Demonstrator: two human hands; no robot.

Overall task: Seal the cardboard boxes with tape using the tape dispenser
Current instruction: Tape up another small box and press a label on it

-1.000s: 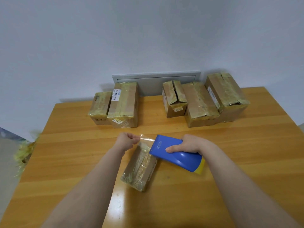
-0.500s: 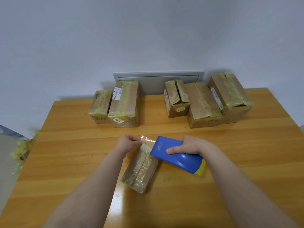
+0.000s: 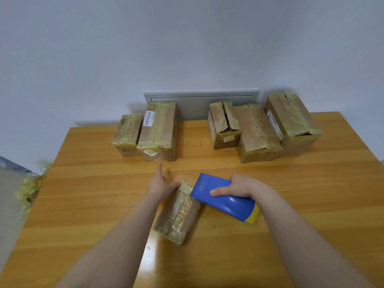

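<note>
A small cardboard box wrapped in yellowish tape lies on the wooden table in front of me. My right hand grips a blue tape dispenser with a yellow end, its toothed front edge at the box's far right corner. A strip of clear tape runs from the dispenser over the box's far end. My left hand presses the tape down on that far end with its thumb, while the fingers point straight away from me.
Two taped boxes stand at the back left. Three more boxes crowd the back right, one with loose top flaps. A grey panel sits on the wall behind. Shredded yellow material lies off the table's left edge.
My left hand went from pinching the tape end in the air to pressing it down on the box's far end with fingers stretched out. The dispenser dropped slightly toward the box.
</note>
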